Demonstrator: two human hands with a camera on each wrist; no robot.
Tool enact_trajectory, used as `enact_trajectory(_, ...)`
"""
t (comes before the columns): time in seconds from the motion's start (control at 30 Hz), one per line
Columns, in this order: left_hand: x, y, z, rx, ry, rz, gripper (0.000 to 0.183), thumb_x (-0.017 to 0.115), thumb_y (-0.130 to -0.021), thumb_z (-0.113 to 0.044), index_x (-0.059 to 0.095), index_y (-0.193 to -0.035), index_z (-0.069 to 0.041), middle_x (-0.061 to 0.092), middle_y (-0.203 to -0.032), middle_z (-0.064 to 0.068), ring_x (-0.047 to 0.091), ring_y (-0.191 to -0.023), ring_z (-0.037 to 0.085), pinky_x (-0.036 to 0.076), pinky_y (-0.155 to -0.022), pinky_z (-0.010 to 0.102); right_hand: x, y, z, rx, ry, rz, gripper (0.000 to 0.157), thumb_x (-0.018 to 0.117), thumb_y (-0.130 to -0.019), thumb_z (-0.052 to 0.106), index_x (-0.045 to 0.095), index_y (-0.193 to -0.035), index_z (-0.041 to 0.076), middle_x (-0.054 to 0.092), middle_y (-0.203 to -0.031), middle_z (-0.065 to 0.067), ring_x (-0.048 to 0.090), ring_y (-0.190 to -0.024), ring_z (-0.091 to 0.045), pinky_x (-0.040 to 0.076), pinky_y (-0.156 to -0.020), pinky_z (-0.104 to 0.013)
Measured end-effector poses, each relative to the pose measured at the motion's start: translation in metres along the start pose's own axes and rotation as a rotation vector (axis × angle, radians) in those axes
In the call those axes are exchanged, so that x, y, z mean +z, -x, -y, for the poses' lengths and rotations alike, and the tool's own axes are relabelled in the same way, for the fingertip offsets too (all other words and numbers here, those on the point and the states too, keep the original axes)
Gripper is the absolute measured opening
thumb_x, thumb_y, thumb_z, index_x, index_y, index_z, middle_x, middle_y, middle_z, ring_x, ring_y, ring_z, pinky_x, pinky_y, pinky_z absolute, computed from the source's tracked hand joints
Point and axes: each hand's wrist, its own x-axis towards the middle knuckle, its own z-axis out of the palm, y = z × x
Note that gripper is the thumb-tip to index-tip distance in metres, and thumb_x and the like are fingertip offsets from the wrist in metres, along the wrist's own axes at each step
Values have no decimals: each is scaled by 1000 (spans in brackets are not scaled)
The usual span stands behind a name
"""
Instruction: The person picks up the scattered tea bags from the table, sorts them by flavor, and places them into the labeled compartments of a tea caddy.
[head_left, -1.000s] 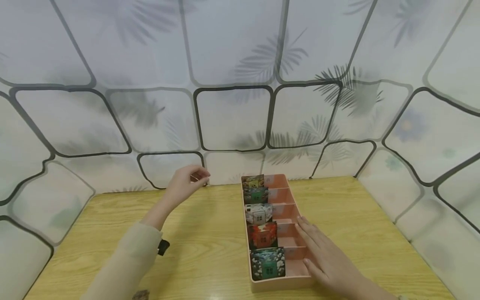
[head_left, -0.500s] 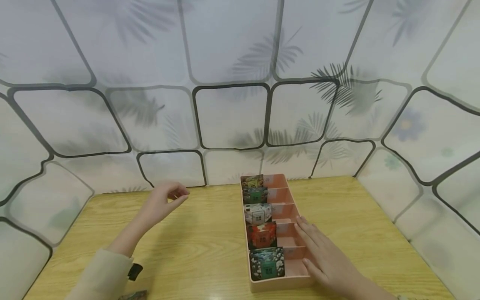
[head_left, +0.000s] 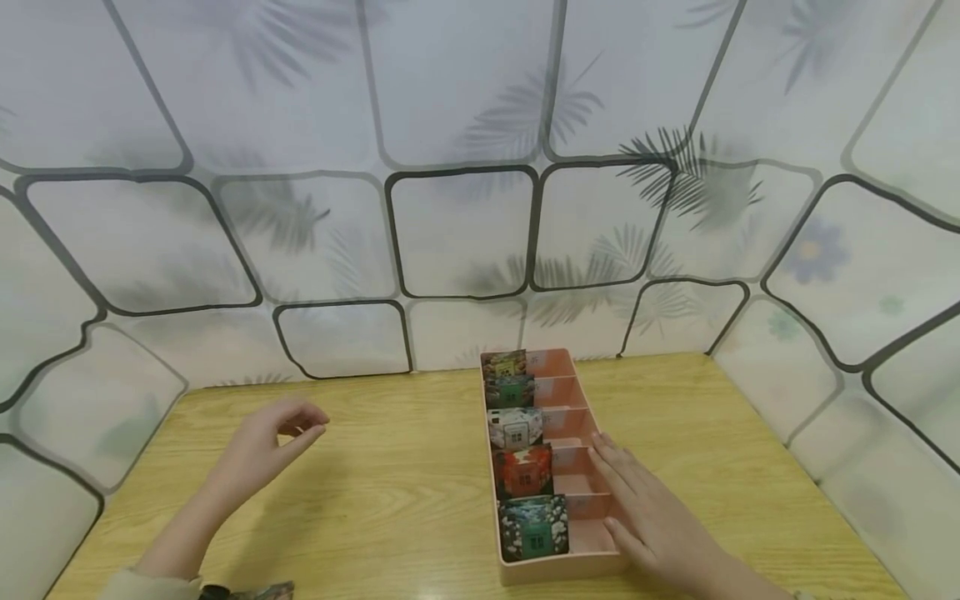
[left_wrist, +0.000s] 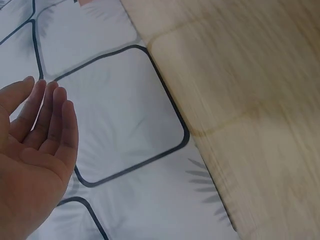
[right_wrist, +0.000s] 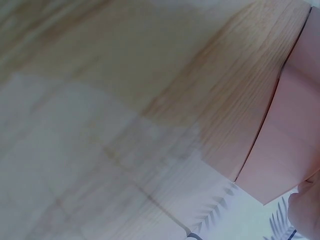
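Note:
A long pink divided box [head_left: 558,572] stands on the table, with a printed sachet leaning at the left of each compartment. The nearest is a dark green and white sachet [head_left: 536,528]; behind it come a red sachet [head_left: 523,472], a white sachet [head_left: 516,427], a green sachet [head_left: 512,390] and a brownish-yellow sachet [head_left: 504,364]. My right hand [head_left: 660,521] rests with straight fingers on the box's right rim. My left hand [head_left: 262,446] is raised over the left of the table, fingers loosely bent and holding nothing; its palm shows in the left wrist view.
Another sachet [head_left: 272,592] lies at the bottom edge of the head view, partly cut off beside the left wrist. The yellow wood-grain table [head_left: 405,483] meets a patterned cloth wall [head_left: 465,233] at the back and on both sides.
My left hand has moved left and towards me, away from the box, its fingers much the same. The right hand and the sachets in the box stay in place.

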Motion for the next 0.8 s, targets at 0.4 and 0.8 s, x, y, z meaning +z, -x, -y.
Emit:
enact_trajectory(0.4,-11,41,12,-70,-28,24,9,75,-98,-5,76,-106,-10,77,-101,2,66,-84,-5,60,-71,24,0,0,0,8,-11,5,76,68,-98,24,38,-161,-4,32,-173,-16,18,-166,-14,4,-133,-18)
enact_trajectory(0.8,-16,78,32,-148,-49,99,8,75,-98,-6,76,-106,-8,78,-101,2,64,-82,-9,59,-69,23,-1,1,1,51,-24,61,78,71,-94,19,38,-161,-4,37,-170,-22,14,-167,-14,2,-133,-19)
